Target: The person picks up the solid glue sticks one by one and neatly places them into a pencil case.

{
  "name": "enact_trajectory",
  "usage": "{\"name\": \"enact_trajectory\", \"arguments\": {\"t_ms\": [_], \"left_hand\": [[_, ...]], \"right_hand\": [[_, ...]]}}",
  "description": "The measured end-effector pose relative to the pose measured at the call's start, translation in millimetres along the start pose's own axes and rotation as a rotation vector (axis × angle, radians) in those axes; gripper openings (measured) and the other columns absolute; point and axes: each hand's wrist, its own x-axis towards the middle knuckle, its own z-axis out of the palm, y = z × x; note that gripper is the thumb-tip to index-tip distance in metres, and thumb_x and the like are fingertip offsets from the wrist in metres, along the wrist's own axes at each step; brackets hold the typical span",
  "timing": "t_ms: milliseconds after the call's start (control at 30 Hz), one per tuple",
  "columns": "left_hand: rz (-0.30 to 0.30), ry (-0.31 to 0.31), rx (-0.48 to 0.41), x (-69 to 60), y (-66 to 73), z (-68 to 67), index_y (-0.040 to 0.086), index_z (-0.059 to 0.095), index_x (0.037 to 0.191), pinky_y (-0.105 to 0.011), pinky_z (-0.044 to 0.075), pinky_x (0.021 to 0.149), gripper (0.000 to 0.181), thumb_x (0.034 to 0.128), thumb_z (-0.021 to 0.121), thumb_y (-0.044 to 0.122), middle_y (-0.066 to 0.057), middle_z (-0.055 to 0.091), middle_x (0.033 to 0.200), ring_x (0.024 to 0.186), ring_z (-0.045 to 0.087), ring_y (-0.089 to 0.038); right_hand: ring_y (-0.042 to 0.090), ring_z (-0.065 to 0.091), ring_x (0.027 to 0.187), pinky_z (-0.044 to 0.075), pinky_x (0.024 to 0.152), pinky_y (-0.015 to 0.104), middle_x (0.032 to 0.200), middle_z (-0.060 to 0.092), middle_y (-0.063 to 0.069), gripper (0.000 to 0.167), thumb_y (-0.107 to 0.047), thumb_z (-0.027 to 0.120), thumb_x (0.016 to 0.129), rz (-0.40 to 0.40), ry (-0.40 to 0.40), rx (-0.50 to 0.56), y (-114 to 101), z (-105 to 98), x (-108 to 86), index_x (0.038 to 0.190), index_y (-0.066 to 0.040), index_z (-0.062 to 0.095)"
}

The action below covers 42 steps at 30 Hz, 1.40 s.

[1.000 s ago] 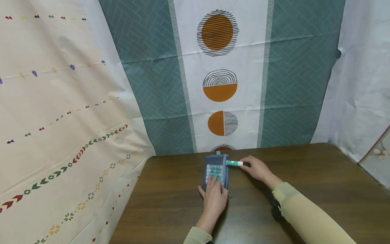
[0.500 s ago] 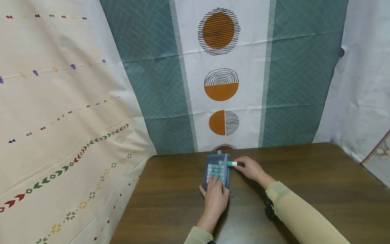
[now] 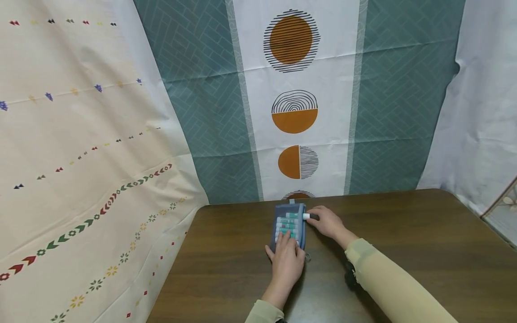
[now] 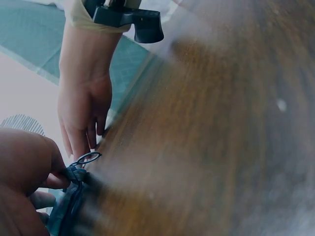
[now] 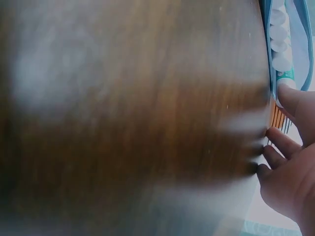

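Note:
A blue zip pouch (image 3: 281,209) with a see-through front lies near the table's far edge. Several white-and-green markers (image 3: 286,220) show through its front, stacked side by side. My left hand (image 3: 286,264) holds the pouch's near end, fingers spread over the front and thumb at its left edge. With thumb and fingers, my right hand (image 3: 328,222) pinches the dark end of one more marker (image 3: 305,216). Most of that marker is inside the pouch through its open right side. In the right wrist view the opening gapes and white marker ends (image 5: 279,32) show in it.
A brown wooden table (image 3: 226,269) lies under both hands. Behind it hangs a green-and-white cloth (image 3: 315,179) with orange circles; a cream patterned cloth (image 3: 101,157) hangs at the left. A small loop (image 4: 88,158) hangs at the pouch's near right corner.
My right hand has moved left, sliding the marker further into the pouch; its green part now shows behind the see-through front. The left hand stays on the pouch.

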Motion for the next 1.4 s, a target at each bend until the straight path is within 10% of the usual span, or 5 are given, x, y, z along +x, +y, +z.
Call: {"name": "enact_trajectory", "arguments": {"t_ms": [1400], "left_hand": [[-0.004, -0.004, 0.007, -0.8, 1.1, -1.5, 0.016, 0.056, 0.077, -0.094, 0.018, 0.11, 0.025, 0.0969, 0.07, 0.009, -0.02, 0.063, 0.155, 0.154, 0.046, -0.046]], "right_hand": [[0.05, 0.059, 0.137, 0.047, 0.113, 0.067, 0.147, 0.064, 0.027, 0.034, -0.025, 0.072, 0.106, 0.102, 0.069, -0.046, -21.0, 13.5, 7.1, 0.131, -0.003, 0.077]]}}
